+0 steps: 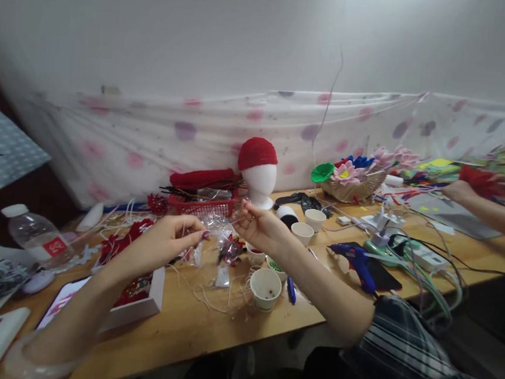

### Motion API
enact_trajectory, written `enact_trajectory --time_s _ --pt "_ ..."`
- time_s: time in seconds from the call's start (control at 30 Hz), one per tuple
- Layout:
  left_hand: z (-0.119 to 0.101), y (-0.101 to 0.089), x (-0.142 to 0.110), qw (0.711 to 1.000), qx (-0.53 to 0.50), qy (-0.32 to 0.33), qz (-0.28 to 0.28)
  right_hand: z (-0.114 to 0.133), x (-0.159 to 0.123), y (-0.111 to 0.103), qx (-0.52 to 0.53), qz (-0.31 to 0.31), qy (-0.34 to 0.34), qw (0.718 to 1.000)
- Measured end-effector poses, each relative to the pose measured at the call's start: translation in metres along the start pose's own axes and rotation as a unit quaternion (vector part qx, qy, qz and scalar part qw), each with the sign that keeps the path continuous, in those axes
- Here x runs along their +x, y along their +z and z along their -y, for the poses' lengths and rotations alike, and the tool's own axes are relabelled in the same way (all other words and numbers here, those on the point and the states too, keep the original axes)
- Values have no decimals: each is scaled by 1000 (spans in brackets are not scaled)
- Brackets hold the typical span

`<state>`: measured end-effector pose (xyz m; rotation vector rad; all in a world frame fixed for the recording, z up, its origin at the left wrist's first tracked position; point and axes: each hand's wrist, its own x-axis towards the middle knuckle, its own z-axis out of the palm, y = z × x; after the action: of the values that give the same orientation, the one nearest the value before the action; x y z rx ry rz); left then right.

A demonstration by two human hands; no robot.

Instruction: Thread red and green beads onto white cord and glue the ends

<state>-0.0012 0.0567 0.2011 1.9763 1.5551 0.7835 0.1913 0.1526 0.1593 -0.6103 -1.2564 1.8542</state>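
My left hand point(180, 233) is raised over the middle of the table, thumb and fingertips pinched together. A tiny dark reddish spot shows at its fingertips; whether that is a bead or a nail I cannot tell. To its right, my right hand point(258, 222) is turned palm up, with thumb and fingers closed at the tips on something too small to make out. Behind and below the hands lie crinkled clear plastic bags point(225, 225). Pale string point(211, 305) curls on the wood beneath. A paper cup with a few red beads point(265, 289) stands below my right hand.
Behind stand a foam head with a red cap point(258, 154) and a red basket point(202, 206). A white box point(157, 293) and bottle point(38, 235) are left. Rightward are a blue glue gun point(356, 263), power strip point(426, 255), felt flowers point(346, 173) and another person's hands point(460, 190).
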Motion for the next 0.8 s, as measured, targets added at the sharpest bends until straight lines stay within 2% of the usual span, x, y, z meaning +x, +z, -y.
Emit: enact_trajectory --time_s 0.07,0.13,0.23,0.33,0.43,0.57,0.67,0.8 --pt "16 3 -14 999 -36 -39 -12 -6 2 -10 23 -1 0 1000" --pt "33 11 -22 991 -114 -75 -14 -9 0 -17 32 4 8 999" --pt "57 27 -26 953 -275 -124 -7 -5 -2 -24 30 9 14 999" --pt "78 35 -30 929 -336 -154 -16 12 -2 -38 22 10 7 1000" --pt "92 29 -38 928 -329 -176 -7 30 0 -58 7 17 12 1000" --pt "95 10 -48 941 -257 -216 51 36 4 -71 -12 33 13 999" --pt "85 -2 -47 955 -170 -229 78 28 5 -62 -32 50 14 998" --pt "67 -11 -33 969 -63 -218 94 16 0 -42 -75 73 16 994"
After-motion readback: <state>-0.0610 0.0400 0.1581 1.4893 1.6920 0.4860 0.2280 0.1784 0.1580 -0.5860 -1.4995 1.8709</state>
